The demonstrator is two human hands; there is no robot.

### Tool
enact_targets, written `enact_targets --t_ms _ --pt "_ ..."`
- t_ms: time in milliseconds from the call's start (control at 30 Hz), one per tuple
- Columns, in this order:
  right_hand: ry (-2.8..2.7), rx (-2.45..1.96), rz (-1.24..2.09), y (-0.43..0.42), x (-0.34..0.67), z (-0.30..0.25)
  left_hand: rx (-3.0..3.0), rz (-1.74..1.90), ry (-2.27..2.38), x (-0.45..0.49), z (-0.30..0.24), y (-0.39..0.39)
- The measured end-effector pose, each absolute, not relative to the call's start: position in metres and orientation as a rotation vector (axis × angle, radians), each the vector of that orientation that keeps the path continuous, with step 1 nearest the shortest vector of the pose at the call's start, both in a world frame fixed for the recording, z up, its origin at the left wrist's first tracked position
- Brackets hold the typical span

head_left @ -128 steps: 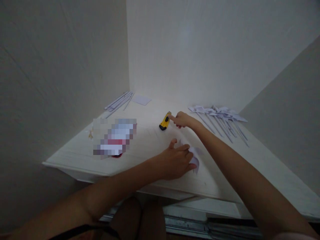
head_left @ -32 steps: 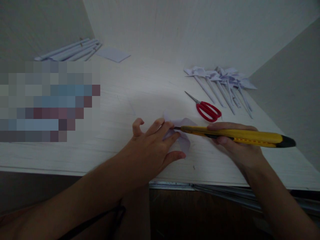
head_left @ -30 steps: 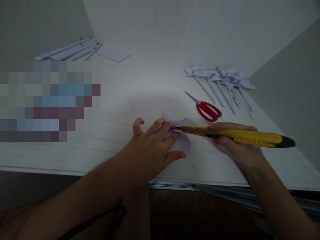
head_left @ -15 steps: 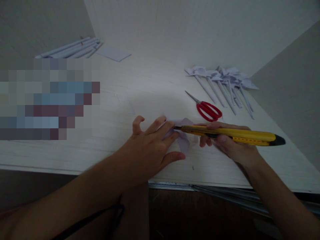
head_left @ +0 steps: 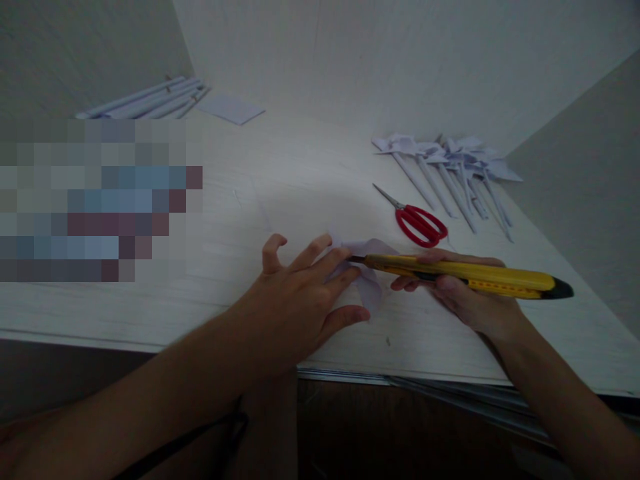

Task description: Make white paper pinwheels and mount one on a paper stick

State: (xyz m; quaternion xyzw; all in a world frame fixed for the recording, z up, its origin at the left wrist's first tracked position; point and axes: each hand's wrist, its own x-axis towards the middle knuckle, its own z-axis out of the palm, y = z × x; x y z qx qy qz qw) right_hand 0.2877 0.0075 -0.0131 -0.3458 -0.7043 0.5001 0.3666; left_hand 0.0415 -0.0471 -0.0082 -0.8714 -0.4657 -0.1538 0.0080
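My left hand lies on the white table with its fingers spread, pressing down a small folded white paper piece. My right hand grips a yellow utility knife with a black end cap, held almost level. The knife's blade tip touches the paper right beside my left fingertips.
Red-handled scissors lie just behind the knife. Several paper pinwheels on rolled sticks lie at the back right. Rolled paper sticks and a white paper square lie at the back left. A blurred patch covers the left.
Since 4.3 s ago my right hand has picked up the knife and brought its blade to the paper. In the last second the right hand's fingers slid slightly along the handle.
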Motion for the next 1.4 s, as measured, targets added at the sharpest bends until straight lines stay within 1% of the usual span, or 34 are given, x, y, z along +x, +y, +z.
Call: enact_targets --t_ms 567,733,1033,1400 --pt "-1.775 -0.801 1.354 0.012 0.287 -0.015 -2.672 -0.532 -1.485 0.042 -0.011 -0.048" --pt "-1.739 -0.818 1.421 0.014 0.289 -0.017 -2.681 -0.566 -1.487 0.042 -0.013 -0.048" --pt "-1.675 -0.821 1.494 0.013 0.286 -0.014 -2.691 -0.638 -1.382 0.04 -0.021 -0.046" --pt "-1.723 -0.829 1.436 0.015 0.288 -0.016 -2.712 -0.577 -1.467 0.04 -0.015 -0.048"
